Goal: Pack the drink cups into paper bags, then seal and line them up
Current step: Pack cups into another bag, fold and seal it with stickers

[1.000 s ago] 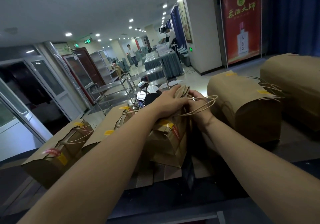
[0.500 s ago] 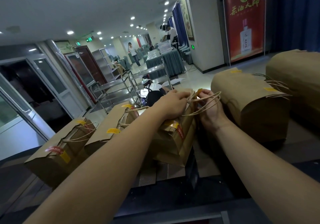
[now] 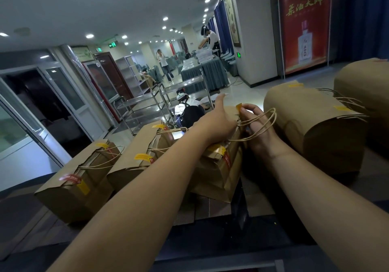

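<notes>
A brown paper bag [image 3: 219, 170] with a folded top stands in the middle of the table. My left hand [image 3: 219, 120] presses flat on its folded top, fingers straight and pointing away. My right hand [image 3: 255, 124] is just right of it, pinching a small yellow sticker [image 3: 239, 107] above the fold, with the bag's twine handles [image 3: 263, 122] looped over its back. Two sealed bags [image 3: 77, 185] [image 3: 145, 153] with yellow and red stickers stand in a row to the left. No drink cups are visible.
Two large rounded brown bags [image 3: 315, 128] [image 3: 364, 86] lie to the right. Flat cardboard [image 3: 210, 210] lies on the dark table under the middle bag. Beyond the table are metal carts [image 3: 147, 103], glass doors at left and people further down the hall.
My left hand went from curled over the bag top to flat with straight fingers. My right hand has lifted the yellow sticker up above the fold.
</notes>
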